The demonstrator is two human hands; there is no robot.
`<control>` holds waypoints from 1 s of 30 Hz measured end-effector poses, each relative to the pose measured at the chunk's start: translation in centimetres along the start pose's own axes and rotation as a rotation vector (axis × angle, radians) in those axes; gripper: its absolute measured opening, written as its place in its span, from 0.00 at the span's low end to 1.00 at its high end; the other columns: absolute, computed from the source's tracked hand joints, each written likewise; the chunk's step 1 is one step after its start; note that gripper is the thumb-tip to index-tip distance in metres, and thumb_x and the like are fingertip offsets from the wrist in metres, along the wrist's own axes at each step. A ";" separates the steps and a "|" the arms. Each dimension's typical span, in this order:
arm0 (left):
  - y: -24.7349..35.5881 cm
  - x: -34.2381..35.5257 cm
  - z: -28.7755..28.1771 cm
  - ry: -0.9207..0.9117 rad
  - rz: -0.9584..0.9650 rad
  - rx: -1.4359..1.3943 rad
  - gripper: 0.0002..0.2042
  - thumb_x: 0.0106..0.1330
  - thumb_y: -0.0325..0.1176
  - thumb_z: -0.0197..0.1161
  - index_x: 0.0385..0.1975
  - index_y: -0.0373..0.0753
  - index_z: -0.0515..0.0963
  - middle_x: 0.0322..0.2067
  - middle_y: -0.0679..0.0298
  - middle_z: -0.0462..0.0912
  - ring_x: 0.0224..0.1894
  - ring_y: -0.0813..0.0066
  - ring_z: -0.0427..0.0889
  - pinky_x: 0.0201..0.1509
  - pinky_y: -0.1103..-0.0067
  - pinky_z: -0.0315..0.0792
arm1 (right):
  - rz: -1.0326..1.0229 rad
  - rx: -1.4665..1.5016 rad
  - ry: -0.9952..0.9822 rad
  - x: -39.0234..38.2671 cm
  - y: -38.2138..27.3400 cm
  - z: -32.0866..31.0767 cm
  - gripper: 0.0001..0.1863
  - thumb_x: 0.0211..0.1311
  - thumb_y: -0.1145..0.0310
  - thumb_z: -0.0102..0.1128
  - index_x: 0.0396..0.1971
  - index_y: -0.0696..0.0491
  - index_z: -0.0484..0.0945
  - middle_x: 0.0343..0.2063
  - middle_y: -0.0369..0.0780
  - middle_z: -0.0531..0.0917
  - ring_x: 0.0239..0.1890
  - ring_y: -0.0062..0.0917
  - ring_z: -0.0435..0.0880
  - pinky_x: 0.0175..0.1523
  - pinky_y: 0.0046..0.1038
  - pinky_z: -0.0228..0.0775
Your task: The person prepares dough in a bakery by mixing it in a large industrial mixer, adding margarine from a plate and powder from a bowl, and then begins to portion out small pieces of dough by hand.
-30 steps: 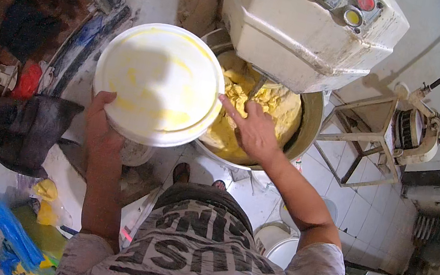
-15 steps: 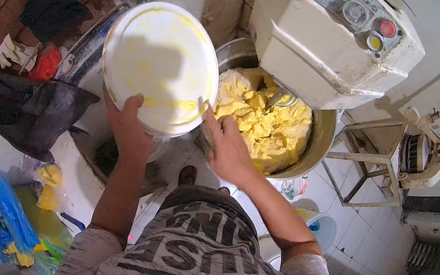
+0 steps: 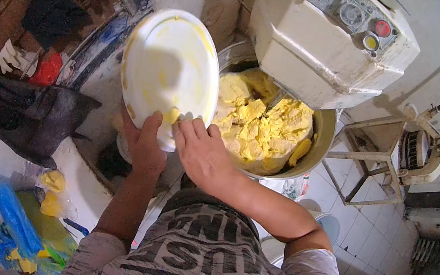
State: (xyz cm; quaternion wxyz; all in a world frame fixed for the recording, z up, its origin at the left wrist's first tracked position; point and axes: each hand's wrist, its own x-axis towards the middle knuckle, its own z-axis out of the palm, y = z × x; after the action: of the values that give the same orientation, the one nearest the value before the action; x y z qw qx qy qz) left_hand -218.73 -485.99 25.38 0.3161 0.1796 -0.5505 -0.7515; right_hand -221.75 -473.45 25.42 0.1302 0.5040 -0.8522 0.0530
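Note:
My left hand (image 3: 144, 148) grips a white round lid (image 3: 162, 62), held tilted and streaked with yellow paste, by its lower rim. My right hand (image 3: 202, 155) is at the lid's lower right, bent fingers slightly apart and touching it beside a yellow smear (image 3: 174, 113); its thumb is mostly hidden. Behind both hands, a large metal bowl (image 3: 323, 135) holds pale dough topped with soft yellow clumps (image 3: 257, 126). A cream-coloured mixer (image 3: 322, 55) with round buttons overhangs the bowl.
A rusty metal stand with machinery (image 3: 370, 155) stands at right, and a white bucket (image 3: 328, 227) below it. At left are dark cloth (image 3: 18, 114), a red bag (image 3: 50, 66) and, lower, blue plastic (image 3: 9, 212) with yellow lumps. Tiled floor (image 3: 357, 226) shows at right.
The lid has tilted to a narrower oval and shifted slightly right since earlier. My right hand has moved left onto it from over the bowl, its extended fingers now bent.

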 end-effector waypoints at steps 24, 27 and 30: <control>2.9 -1.7 -1.5 -0.287 -0.039 0.167 0.36 0.46 0.27 0.56 0.60 0.34 0.55 0.50 0.54 0.68 0.52 0.65 0.69 0.57 0.71 0.65 | 0.223 -0.133 0.241 5.1 11.2 0.5 0.27 0.51 0.73 0.49 0.56 0.42 0.67 0.37 0.39 0.69 0.40 0.31 0.67 0.40 0.33 0.57; 2.9 -1.4 -1.1 -0.314 -0.158 0.127 0.36 0.46 0.27 0.56 0.60 0.33 0.55 0.50 0.54 0.68 0.50 0.65 0.71 0.56 0.71 0.65 | 0.141 -0.207 0.224 5.2 10.0 -0.6 0.24 0.55 0.70 0.45 0.55 0.42 0.68 0.37 0.38 0.71 0.41 0.29 0.68 0.40 0.34 0.57; 1.2 -0.7 -0.8 -0.312 -0.098 0.142 0.34 0.46 0.26 0.55 0.60 0.35 0.56 0.48 0.54 0.69 0.49 0.64 0.71 0.57 0.70 0.66 | 0.017 -0.162 0.243 5.1 8.7 0.3 0.25 0.54 0.71 0.48 0.55 0.42 0.67 0.37 0.38 0.71 0.39 0.29 0.68 0.40 0.32 0.57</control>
State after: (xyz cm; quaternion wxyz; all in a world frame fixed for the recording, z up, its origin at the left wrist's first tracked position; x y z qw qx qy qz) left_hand -217.42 -486.31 26.23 0.1764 0.1094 -0.6352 -0.7440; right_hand -231.75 -473.55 26.90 0.2723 0.4744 -0.8359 0.0457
